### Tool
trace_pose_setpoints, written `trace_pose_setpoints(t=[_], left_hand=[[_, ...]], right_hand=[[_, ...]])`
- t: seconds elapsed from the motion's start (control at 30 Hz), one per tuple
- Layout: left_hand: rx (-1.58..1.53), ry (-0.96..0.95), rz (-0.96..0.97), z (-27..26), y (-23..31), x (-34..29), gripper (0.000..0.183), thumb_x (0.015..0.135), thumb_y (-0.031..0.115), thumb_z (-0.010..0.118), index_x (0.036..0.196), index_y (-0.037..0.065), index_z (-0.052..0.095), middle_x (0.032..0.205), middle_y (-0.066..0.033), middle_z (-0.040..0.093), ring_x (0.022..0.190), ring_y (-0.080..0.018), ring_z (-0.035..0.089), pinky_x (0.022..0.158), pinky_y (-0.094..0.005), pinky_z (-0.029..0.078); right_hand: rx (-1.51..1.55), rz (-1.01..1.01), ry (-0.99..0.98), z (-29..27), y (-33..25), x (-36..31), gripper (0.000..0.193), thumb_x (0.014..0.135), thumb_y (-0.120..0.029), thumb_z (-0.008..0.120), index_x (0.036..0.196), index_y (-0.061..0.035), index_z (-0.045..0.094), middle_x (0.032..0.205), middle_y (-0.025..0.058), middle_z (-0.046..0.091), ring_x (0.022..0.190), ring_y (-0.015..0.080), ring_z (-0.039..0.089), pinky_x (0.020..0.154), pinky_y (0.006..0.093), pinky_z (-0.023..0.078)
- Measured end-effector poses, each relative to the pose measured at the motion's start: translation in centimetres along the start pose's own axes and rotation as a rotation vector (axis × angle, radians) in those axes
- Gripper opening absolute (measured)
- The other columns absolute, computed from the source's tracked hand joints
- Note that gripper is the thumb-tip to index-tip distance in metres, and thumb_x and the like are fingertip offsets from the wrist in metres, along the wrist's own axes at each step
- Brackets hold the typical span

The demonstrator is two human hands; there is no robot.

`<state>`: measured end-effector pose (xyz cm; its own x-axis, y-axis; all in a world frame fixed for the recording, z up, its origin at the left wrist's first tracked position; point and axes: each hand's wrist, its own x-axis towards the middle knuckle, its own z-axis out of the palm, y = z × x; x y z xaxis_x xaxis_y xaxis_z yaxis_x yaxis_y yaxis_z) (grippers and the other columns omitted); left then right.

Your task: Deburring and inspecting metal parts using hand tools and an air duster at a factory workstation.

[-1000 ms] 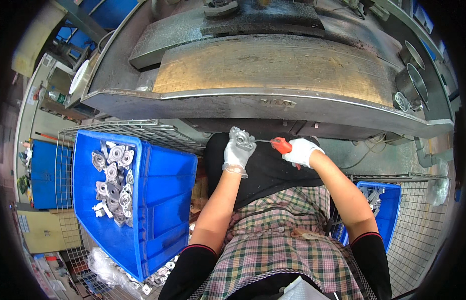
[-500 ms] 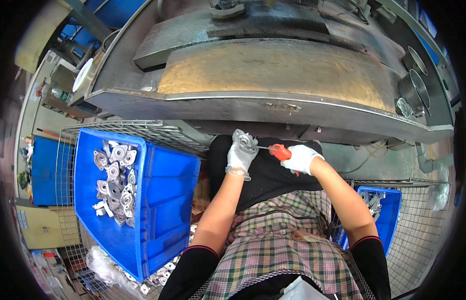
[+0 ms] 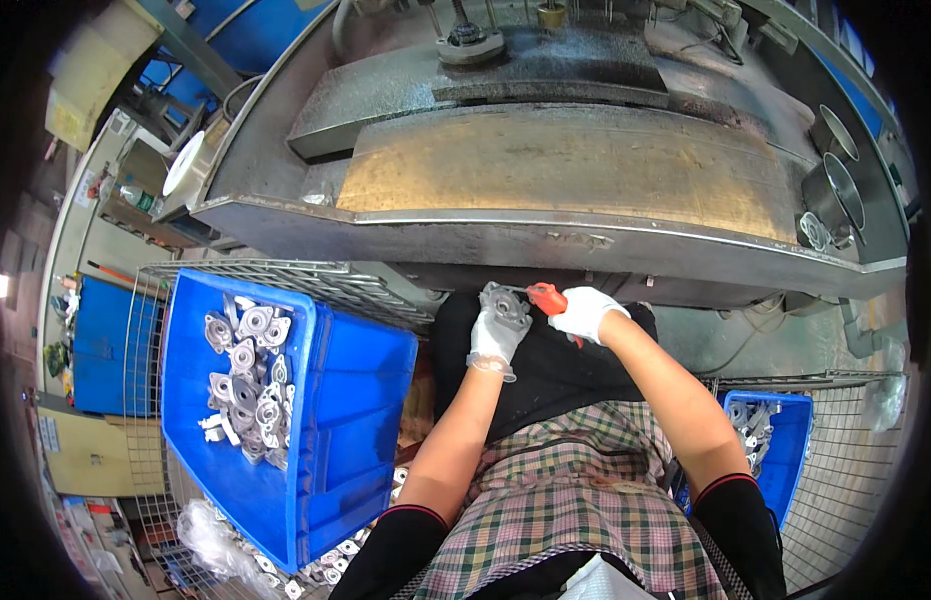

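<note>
My left hand, in a white glove, is closed around a grey metal casting with a round boss, held above my lap. In my gloved right hand is a red-handled tool with a thin metal shaft. The shaft points left and its tip is at the casting's upper right edge; whether it touches cannot be seen. Most of the handle is hidden by my fingers, with a bit of red showing below them. Similar castings lie heaped in the blue bin at my left.
Ahead stands a metal workbench with a worn board and a raised front edge. Metal cups stand at its right end. A smaller blue bin of parts is at my right. Wire mesh surrounds the left bin, beside a plastic bag.
My view has shifted, so everything sits lower and slightly right. The casting has turned a little in my left hand, and the tool's handle is closer to it. Both grips are kept.
</note>
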<state>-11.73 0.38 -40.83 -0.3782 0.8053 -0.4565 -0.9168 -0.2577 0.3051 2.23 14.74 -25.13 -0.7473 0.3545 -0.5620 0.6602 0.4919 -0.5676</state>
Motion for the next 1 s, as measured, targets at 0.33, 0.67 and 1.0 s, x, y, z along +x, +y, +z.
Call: trace_pose_setpoints(t=[0.33,0.67,1.0], left_hand=[[-0.037,0.058,0.028,-1.8,-0.4,1.1,0.056,0.104,0.056,0.029,0.149,0.027,0.046,0.159,-0.001,0.04,0.147,-0.0287,0.033,0.119,-0.0548,0.018],[-0.02,0.134,0.06,1.5,0.0,-0.8,0.056,0.106,0.054,0.025,0.15,0.026,0.044,0.16,-0.0022,0.038,0.147,-0.0308,0.031,0.118,-0.0559,0.02],[-0.033,0.112,0.007,0.3,0.3,-0.5,0.05,0.101,0.063,0.04,0.138,0.032,0.055,0.137,-0.0055,0.056,0.127,-0.0356,0.049,0.108,-0.0565,0.033]], right_hand=[[-0.012,0.026,-0.005,0.0,0.1,0.2,0.031,0.086,-0.033,0.066,0.082,-0.0015,0.065,0.066,0.0117,0.069,0.061,0.0263,0.069,0.062,0.0381,0.053],[0.018,0.003,0.0,0.2,0.5,0.4,0.031,0.085,-0.032,0.065,0.086,-0.0016,0.067,0.069,0.013,0.071,0.063,0.0278,0.069,0.064,0.0394,0.054],[-0.015,0.056,-0.009,0.0,1.2,0.9,0.032,0.083,-0.031,0.062,0.091,-0.001,0.069,0.075,0.0154,0.072,0.069,0.0306,0.071,0.069,0.041,0.055]])
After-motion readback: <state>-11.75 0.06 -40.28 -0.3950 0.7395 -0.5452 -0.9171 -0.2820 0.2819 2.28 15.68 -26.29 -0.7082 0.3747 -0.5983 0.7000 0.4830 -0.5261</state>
